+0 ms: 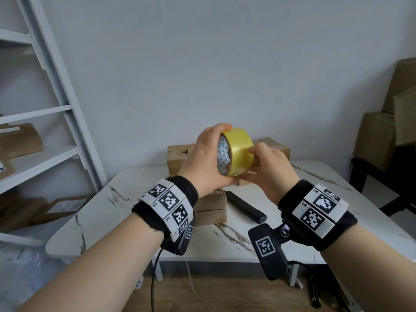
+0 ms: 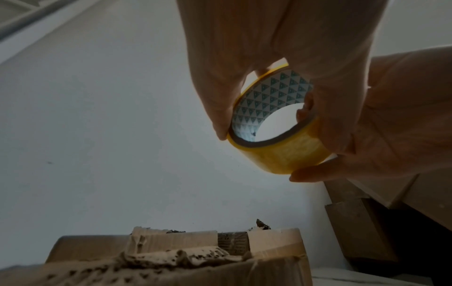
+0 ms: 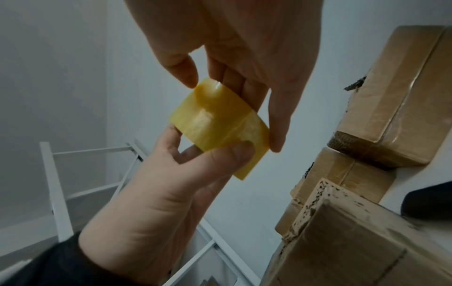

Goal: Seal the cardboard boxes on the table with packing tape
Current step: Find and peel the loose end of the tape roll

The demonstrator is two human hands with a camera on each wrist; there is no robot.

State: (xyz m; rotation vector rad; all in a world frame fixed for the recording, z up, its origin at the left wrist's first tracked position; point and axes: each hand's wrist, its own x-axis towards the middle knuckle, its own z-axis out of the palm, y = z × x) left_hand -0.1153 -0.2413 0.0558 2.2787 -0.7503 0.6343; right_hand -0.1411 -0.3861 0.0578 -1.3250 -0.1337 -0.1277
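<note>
A yellow roll of packing tape (image 1: 238,152) is held up above the table. My left hand (image 1: 209,158) grips it, fingers over the top rim and thumb under it. My right hand (image 1: 255,163) pinches the roll's outer face from the right, thumb on the tape. In the right wrist view the thumb tip of the right hand (image 3: 244,42) presses on the top of the roll (image 3: 215,116), with the fingers behind it. A worn cardboard box (image 1: 209,206) lies below my left wrist. Two more boxes (image 1: 177,158) (image 1: 278,147) stand at the back of the table.
The white marble table (image 1: 135,210) carries a black bar-shaped tool (image 1: 245,206) right of the near box. A white shelf unit (image 1: 45,109) with parcels stands at the left. Stacked cardboard boxes (image 1: 378,136) stand at the right on a dark stand.
</note>
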